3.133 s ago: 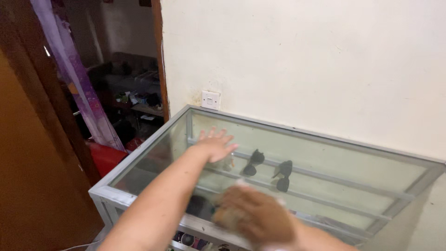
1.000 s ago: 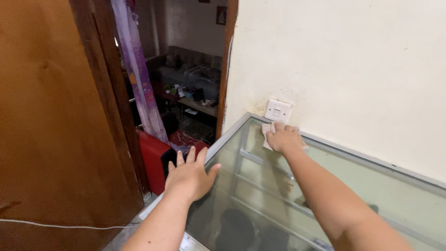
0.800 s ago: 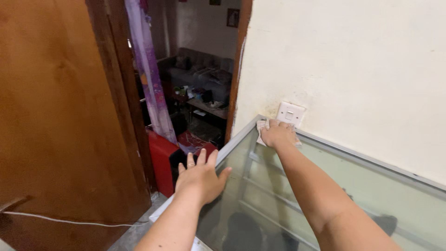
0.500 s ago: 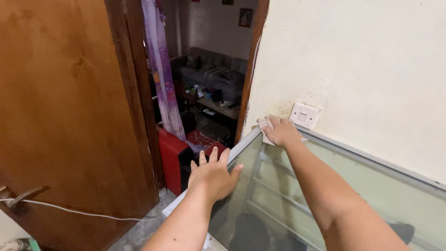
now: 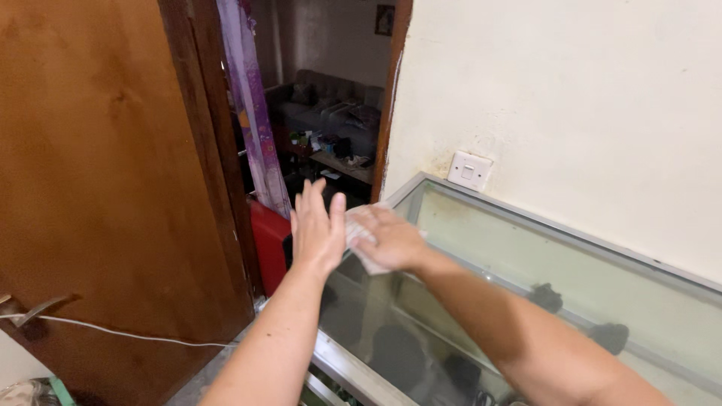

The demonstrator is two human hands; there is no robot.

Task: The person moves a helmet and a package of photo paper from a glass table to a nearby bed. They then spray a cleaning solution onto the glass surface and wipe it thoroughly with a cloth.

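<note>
The right hand [image 5: 391, 239] is pressing a pale cloth [image 5: 359, 242] flat against the glass top [image 5: 526, 263] of a metal-framed display counter [image 5: 353, 370], close to the counter's left edge. The palm is covering most of the cloth, so only its near-left corner and a strip by the fingers are showing. Its grip is flat, fingers spread over the cloth rather than curled round it. The left hand [image 5: 316, 229] is hovering just beside it with fingers straight and together, holding nothing; whether it is touching the counter's edge is hard to tell.

Through the glass, dark sunglasses [image 5: 545, 297] are lying on a shelf inside, blurred by reflections; a second pair [image 5: 611, 336] is sitting further right. The counter's right end is running out of frame. A white wall switch [image 5: 469, 170] is sitting on the cream wall [image 5: 571, 113] just above the far rim.

To the left, a brown wooden door [image 5: 98, 188] is standing open, its handle cut off at the frame edge. A purple curtain [image 5: 252, 113] is hanging in the doorway, with a red object [image 5: 267, 244] below it, just beside the counter's left rim.
</note>
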